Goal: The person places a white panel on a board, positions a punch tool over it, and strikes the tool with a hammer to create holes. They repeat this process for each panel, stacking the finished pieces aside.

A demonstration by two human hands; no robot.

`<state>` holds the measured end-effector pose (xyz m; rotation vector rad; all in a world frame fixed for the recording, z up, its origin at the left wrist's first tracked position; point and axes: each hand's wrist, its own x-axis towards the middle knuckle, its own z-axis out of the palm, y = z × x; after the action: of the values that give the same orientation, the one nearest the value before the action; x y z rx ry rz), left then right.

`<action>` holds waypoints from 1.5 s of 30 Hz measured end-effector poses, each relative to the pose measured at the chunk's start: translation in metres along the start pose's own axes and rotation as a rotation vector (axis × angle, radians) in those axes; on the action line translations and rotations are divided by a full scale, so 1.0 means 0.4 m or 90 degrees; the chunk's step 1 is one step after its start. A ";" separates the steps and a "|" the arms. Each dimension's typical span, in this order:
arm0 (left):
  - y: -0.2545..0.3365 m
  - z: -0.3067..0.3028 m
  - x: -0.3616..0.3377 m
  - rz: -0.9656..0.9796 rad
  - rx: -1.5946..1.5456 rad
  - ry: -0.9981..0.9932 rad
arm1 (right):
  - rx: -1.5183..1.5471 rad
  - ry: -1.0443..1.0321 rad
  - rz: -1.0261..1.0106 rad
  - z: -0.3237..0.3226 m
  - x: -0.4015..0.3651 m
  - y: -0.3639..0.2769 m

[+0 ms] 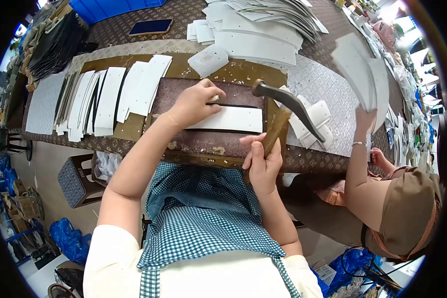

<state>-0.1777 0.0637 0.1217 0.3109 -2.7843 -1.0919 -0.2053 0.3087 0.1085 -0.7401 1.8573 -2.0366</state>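
A white strip (pixel 238 119) with a dark edge lies on the reddish-brown work block (pixel 184 141). Over the strip's left part is my left hand (pixel 198 102), its fingers curled around a small pale piece (pixel 215 99) that is too small to identify. My right hand (pixel 265 164) grips the wooden handle of a hammer (pixel 295 107), whose dark curved head is raised to the right of the strip. The strip's left end is hidden beneath my left hand. A translucent white piece (pixel 208 60) sits at the block's back edge.
White strips (pixel 109 99) stand in rows at left. More white pieces (pixel 258 42) are stacked at the back, near a phone (pixel 151 27) and a blue crate (pixel 109 7). Small white pieces (pixel 313 121) lie at right, where a co-worker's hand (pixel 365 119) holds white sheets (pixel 362 74).
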 end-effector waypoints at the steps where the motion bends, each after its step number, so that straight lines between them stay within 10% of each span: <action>1: 0.000 0.001 -0.019 -0.015 -0.053 0.063 | -0.015 -0.008 0.017 0.010 0.014 -0.004; 4: -0.046 0.010 -0.071 -0.179 -0.383 0.201 | -0.025 -0.036 0.082 0.052 0.058 -0.007; 7: -0.078 0.037 -0.116 -0.076 -0.575 0.356 | -0.041 -0.053 0.145 0.094 0.086 0.009; 11: -0.113 0.035 -0.176 -0.121 -0.198 0.382 | -0.068 -0.050 0.169 0.114 0.093 0.044; 34: -0.061 0.051 -0.112 0.021 -0.132 0.354 | -0.051 -0.058 0.210 0.102 0.088 0.044; 45: -0.066 0.061 -0.110 0.112 -0.119 0.399 | -0.079 -0.199 -0.223 0.080 0.211 -0.345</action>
<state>-0.1363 0.0711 0.0837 0.3117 -2.1022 -0.9896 -0.2399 0.2546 0.2603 -1.4149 1.7787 -1.8659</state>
